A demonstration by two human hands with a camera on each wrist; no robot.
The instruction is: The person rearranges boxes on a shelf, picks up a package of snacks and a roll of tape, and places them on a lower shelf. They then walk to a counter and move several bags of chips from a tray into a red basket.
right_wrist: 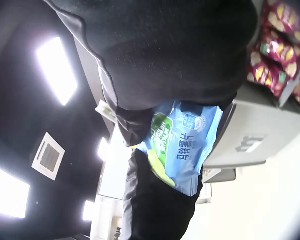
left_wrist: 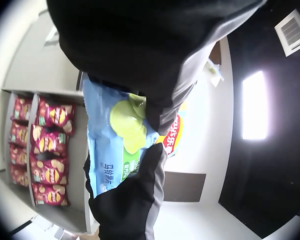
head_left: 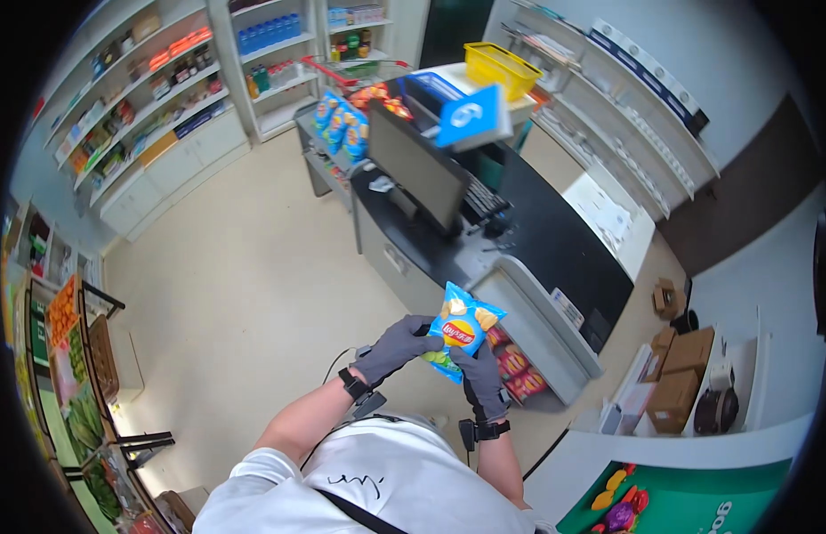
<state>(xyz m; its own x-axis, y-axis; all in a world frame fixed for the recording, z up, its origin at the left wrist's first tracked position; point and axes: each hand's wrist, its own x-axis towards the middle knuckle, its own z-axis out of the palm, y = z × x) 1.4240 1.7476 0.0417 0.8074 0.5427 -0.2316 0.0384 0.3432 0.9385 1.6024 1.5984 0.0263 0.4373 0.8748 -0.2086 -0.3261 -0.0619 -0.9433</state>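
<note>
A blue Lay's bag of potato chips (head_left: 458,313) is held upright in front of the chest, its printed face with the red and yellow logo turned up to the head view. The gloved left hand (head_left: 395,351) pinches its left edge, thumb on the front. On the lower right side, the gloved right hand (head_left: 484,381) grips the same bag with the thumb over its face. In the left wrist view the light-blue chip bag (left_wrist: 102,132) shows green print between dark glove fingers. Its other end (right_wrist: 187,150) appears in the right wrist view; the glove hides part of it.
Just beyond the hands stands a checkout counter (head_left: 573,240) with a monitor (head_left: 411,165) and keyboard. Red chip bags (left_wrist: 50,170) fill a rack in its end. More blue bags (head_left: 342,125) stand at its far end. A produce rack (head_left: 75,356) is at left, cardboard boxes (head_left: 684,378) at right.
</note>
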